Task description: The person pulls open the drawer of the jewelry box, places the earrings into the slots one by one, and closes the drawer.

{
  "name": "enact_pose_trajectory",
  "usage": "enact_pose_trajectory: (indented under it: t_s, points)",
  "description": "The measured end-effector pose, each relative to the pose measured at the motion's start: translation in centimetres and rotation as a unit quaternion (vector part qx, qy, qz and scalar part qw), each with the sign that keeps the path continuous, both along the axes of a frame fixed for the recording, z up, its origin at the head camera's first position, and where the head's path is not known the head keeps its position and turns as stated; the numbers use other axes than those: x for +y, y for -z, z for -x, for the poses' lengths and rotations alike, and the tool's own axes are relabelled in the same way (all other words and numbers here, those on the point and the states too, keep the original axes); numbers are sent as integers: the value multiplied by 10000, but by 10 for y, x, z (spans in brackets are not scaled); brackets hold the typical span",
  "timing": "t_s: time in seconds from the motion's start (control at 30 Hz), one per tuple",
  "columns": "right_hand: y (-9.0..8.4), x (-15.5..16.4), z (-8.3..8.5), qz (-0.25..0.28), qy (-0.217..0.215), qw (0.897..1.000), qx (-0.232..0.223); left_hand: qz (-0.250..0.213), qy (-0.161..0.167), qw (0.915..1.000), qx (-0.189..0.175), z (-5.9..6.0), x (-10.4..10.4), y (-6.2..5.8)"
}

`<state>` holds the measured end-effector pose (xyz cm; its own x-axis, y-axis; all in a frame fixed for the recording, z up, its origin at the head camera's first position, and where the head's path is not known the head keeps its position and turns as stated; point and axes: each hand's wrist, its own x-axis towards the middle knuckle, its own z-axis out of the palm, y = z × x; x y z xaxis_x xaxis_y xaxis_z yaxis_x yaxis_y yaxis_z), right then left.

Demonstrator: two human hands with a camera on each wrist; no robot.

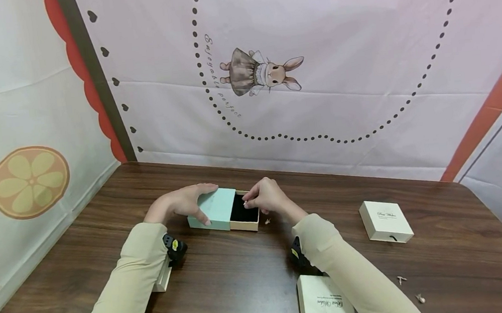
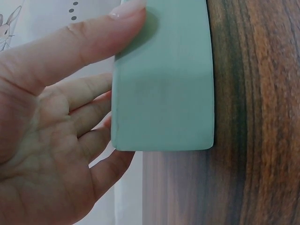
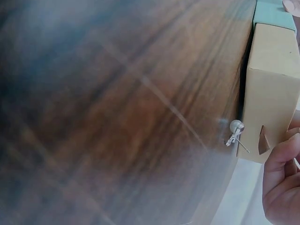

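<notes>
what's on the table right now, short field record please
left hand: holds mint sleeve of the drawer box
right hand: fingers curled at the open tan drawer; whether they pinch anything can't be told
drawer lining: black
earring: loose on table, beside drawer
other boxes: cream box at right, another cream box near front edge
</notes>
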<state>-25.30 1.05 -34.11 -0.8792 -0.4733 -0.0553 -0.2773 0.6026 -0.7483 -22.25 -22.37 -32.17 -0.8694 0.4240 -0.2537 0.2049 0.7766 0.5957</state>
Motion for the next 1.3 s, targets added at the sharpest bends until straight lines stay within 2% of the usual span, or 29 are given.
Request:
enact_pose_trajectory:
  t_s: [0.33,0.63,0.8,1.03,1.3]
  points:
    - [-2,3,-3,-125,-273,9991,292,-25,17,10000,-6,0,2,2]
    - [-5,12,1,386,38,9983,-429,-38,-80,9999,-128,-2,2,2]
    - [-11,21,4,460,120,9973,-552,-78,-66,9999,-140,-2,0,1]
    - [-11,40,6,396,-82,9971,-648,-26,60,10000,-68,-1,-1,0]
    - [-8,58,6,228,-242,9963,-794,-56,51,9999,-97,-2,0,-2]
